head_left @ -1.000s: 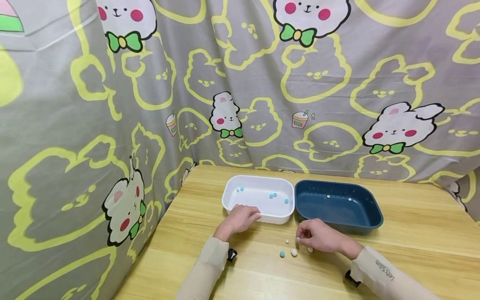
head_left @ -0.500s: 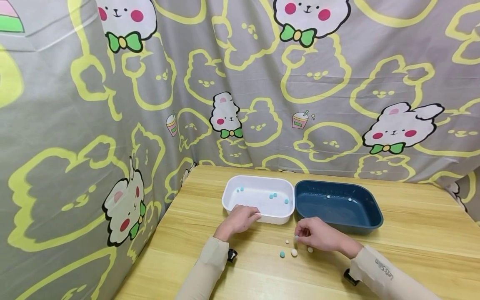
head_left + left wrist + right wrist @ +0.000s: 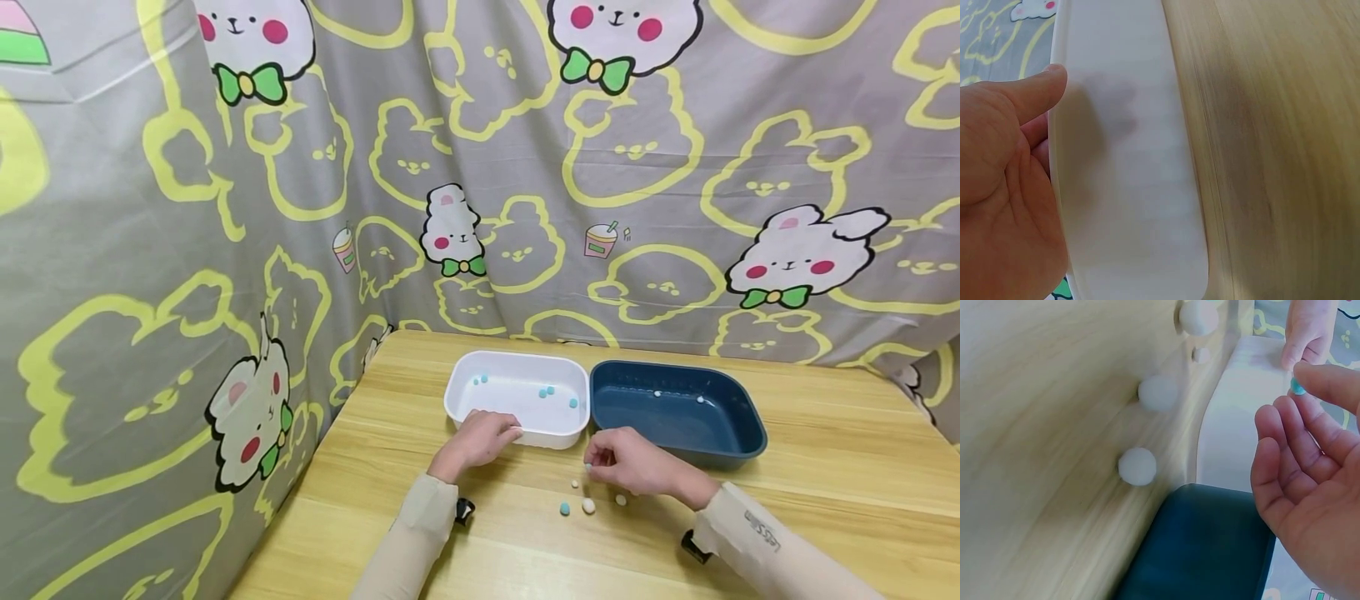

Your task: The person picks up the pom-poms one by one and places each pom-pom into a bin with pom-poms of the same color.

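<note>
Over the wooden table [image 3: 510,550], we see the right hand [image 3: 633,462] pinching a small blue ball [image 3: 1297,386] between thumb and fingertip. From the head view we catch only a speck of that ball; the right wrist view shows it plainly at the tips, with the remaining fingers loosely curled and apart from it.

The left hand [image 3: 480,437] holds the near rim of the white tray [image 3: 551,438]. Its wrist view gives us what the head view hides: the thumb lies at the rim on our side, the other fingers pass behind the wall, and dim shadows show through it.

Only from the head do we see into both trays: five blue balls [image 3: 542,393] sit in the white one, two white balls [image 3: 701,399] in the dark blue tray [image 3: 742,446] beside it. On the tabletop, near the right hand, we find another blue ball [image 3: 565,508] and three loose white balls [image 3: 588,505]; in the right wrist view all four look pale.

On the right sleeve [image 3: 795,550] we read dark lettering, something like "LetsSlim". Behind the table hangs a grey cloth [image 3: 525,167] printed with cartoon animals.
</note>
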Motion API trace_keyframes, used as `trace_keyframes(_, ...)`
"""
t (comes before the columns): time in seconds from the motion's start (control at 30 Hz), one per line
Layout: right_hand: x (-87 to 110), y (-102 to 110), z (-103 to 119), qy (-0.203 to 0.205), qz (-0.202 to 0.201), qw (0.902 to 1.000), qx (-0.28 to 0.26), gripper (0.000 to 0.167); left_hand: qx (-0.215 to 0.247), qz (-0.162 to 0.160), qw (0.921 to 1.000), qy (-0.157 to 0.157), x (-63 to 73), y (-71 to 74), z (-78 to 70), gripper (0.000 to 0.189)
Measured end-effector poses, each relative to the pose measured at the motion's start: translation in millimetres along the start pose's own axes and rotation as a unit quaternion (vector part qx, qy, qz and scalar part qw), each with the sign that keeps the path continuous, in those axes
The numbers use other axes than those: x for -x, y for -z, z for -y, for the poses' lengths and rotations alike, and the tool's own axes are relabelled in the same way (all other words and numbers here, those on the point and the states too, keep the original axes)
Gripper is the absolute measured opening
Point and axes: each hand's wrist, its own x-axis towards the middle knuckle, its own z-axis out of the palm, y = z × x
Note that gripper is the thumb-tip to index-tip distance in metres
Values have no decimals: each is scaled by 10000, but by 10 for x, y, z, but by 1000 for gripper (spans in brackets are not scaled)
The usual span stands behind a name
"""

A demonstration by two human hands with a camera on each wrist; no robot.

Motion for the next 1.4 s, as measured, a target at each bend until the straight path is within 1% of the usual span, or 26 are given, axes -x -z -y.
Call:
trace_keyframes(0.3,-42,49,52,-4,-32,10000,-84,4,13,67,10000,11,0,10,-10,24)
trace_keyframes(0.77,-145,93,61,-21,-281,9995,-174,4,15,31,10000,7,8,3,-9,23)
trace_keyframes(1.23,-284,133,78,-303,-241,9993,2,5,7,26,10000,-6,3,4,-5,23)
trace_keyframes(1.4,-321,131,67,-379,-230,9990,-12,8,13,28,10000,3,4,-7,2,24)
